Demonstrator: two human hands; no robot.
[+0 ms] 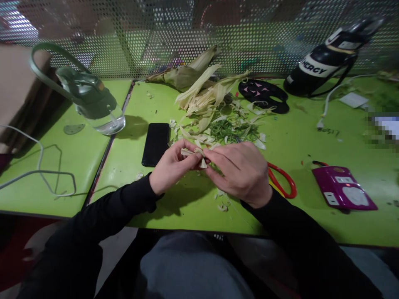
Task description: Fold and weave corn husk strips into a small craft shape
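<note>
Between my two hands is a small pale strip of corn husk (pixel 203 162), folded or twisted, with its ends sticking out. My left hand (pixel 177 162) pinches it between thumb and fingers. From the other side my right hand (pixel 238 168) grips it with the fingertips. Just beyond the hands lies a heap of dry corn husks (pixel 207 101) with torn scraps around it. Green string-like strands (pixel 229 131) sit in a tangle by the heap. Scissors with red and yellow handles (pixel 289 182) lie partly hidden behind my right hand.
A black phone (pixel 155 145) lies left of the hands. A green-topped water bottle (pixel 102 108) stands farther left, near a white cable (pixel 40 166). Behind are a black palette-shaped piece (pixel 264 95) and a black bottle (pixel 321 66). A purple power socket (pixel 344 189) is at right; a perforated screen (pixel 140 37) borders the back.
</note>
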